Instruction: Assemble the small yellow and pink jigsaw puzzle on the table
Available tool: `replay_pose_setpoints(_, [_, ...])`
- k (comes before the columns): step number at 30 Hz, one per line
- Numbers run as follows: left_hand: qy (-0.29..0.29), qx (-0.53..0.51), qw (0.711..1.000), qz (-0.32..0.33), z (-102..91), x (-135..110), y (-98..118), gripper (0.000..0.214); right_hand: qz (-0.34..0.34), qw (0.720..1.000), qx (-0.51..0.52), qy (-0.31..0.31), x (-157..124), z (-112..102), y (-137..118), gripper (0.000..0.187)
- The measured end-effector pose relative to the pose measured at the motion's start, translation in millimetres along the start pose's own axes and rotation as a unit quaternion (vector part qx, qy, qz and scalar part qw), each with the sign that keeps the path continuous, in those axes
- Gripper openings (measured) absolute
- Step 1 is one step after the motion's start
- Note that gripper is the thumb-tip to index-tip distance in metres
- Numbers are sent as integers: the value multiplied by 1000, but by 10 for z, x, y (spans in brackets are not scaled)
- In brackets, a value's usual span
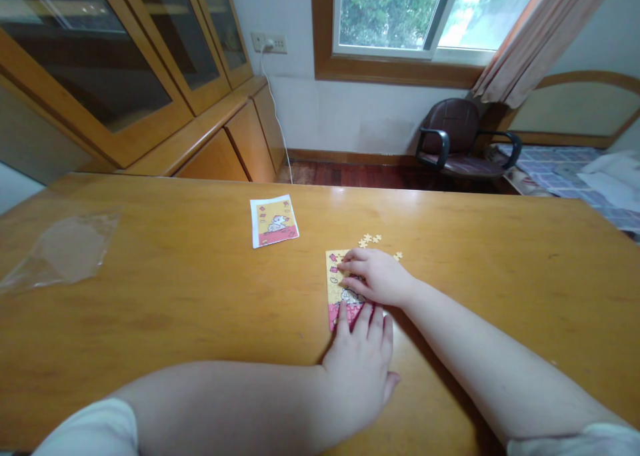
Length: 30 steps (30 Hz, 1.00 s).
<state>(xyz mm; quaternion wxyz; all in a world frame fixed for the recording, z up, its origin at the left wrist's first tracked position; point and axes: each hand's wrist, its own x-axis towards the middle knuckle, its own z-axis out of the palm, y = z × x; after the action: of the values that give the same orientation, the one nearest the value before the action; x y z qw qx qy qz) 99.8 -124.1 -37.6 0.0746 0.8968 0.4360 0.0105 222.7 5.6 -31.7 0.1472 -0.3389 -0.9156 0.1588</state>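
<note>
A small jigsaw puzzle (333, 295), yellow above and pink below with a white cartoon animal, lies flat on the wooden table. My left hand (359, 369) rests across its lower pink edge, fingers spread and flat. Over the upper right part is my right hand (381, 277), its fingers apart and their tips touching the surface; the hand hides much of that side, and no piece shows in its grasp. Just beyond it lie several loose yellow puzzle pieces (368, 239), with another loose piece (398, 256) to the right.
A printed picture card (275, 221) with the same design lies farther back, left of the puzzle. On the table's left is a clear plastic bag (70, 249). Past the table's far edge (320, 187) stand a glass-door cabinet (165, 109) and an office chair (460, 139).
</note>
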Motion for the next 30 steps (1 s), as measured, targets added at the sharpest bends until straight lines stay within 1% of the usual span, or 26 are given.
replay_pose_setpoints(8, [-9,-1,1000,1,-13,2,6,68,11,1000,-5,-10,6,-3,-8,33])
replay_pose_setpoints(15, [-1,-2,1000,3,15,8,-7,70,25,999,-25,6,16,-13,-9,36])
replay_pose_setpoints(30, [-15,1,1000,2,-9,13,-10,71,33,999,-38,0,18,-13,-9,43])
